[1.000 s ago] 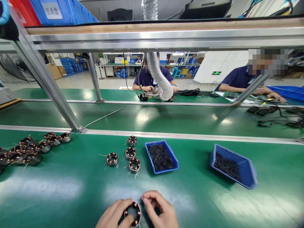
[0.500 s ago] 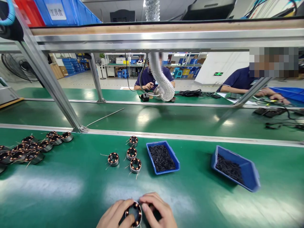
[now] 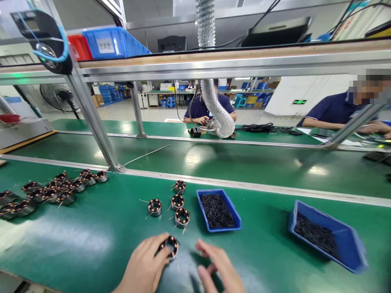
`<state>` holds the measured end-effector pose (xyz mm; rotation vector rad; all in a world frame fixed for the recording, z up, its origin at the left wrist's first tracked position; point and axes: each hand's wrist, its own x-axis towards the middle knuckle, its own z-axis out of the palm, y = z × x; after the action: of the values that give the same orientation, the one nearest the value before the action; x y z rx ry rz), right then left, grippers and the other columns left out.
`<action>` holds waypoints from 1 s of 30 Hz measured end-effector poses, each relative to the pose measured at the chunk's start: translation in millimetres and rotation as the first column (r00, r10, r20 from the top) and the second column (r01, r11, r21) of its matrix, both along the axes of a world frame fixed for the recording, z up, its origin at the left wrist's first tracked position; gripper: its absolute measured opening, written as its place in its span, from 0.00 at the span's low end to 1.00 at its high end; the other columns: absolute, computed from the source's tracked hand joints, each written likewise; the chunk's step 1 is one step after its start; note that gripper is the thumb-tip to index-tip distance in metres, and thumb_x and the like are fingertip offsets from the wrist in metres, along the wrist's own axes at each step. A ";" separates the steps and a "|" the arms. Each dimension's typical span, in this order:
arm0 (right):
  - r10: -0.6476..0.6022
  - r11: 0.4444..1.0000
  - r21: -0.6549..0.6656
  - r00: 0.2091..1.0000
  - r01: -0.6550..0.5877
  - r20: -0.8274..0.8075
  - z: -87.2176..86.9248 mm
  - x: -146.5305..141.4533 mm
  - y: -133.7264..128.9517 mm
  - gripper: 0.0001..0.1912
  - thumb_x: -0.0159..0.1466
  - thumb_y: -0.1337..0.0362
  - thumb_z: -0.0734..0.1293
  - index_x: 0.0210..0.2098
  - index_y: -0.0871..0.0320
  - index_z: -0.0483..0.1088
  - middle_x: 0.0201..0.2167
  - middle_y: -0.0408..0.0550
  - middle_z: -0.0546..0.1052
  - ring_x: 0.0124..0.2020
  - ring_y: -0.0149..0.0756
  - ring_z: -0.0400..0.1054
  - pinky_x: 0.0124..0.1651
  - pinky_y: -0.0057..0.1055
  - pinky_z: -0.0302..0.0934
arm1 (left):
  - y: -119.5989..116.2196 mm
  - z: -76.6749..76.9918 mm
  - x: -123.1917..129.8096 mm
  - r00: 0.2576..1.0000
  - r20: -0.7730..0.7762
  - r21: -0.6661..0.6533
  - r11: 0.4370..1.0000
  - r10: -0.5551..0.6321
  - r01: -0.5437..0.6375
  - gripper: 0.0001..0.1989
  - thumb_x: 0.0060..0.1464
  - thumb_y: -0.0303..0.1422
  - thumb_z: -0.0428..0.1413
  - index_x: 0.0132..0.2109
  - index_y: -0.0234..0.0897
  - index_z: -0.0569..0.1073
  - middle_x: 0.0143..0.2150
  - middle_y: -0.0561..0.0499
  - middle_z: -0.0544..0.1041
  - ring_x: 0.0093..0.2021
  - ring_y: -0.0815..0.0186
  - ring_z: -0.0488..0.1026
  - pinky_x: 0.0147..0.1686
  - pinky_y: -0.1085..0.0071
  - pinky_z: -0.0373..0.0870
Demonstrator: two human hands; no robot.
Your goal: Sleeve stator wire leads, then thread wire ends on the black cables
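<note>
Near the front edge of the green table, my left hand (image 3: 149, 260) grips a ring-shaped coil part (image 3: 172, 247) with copper windings, thumb inside the ring and fingers over its left side. A small dark piece sticks out at the ring's upper right. My right hand (image 3: 220, 266) is to the right of the ring, apart from it, with thumb and fingers spread and nothing seen between them. Beyond the hands stand several similar rings (image 3: 182, 218) with thin wire ends. A blue tray (image 3: 237, 221) of short black pieces sits right of them.
A second blue tray (image 3: 351, 244) with black pieces stands at the right. Many more rings (image 3: 65, 197) lie at the left. A metal frame post (image 3: 91, 118) rises behind them. Two people sit across the bench; a clear ribbed hose (image 3: 218, 110) hangs in the middle.
My right hand has moved away from the ring and opened. My left hand still holds the ring. The camera view has turned left and up, so the bench objects appear shifted right.
</note>
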<state>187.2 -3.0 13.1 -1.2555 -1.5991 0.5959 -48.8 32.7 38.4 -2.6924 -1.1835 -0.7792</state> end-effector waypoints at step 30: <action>-0.165 0.973 0.233 0.713 0.002 0.682 1.1 75.1 119.2 0.24 0.72 0.58 0.53 0.36 0.54 0.79 0.31 0.50 0.80 0.33 0.42 0.74 0.36 0.37 0.68 | 106.9 19.7 -175.5 0.727 -0.218 -0.044 0.738 0.651 -0.674 0.08 0.60 0.26 0.51 0.38 0.38 0.74 0.52 0.42 0.68 0.53 0.50 0.63 0.49 0.52 0.66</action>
<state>262.4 116.2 14.1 -1.4675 -2.1358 -0.1682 -224.3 139.6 58.1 -2.0680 -2.0049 -0.3291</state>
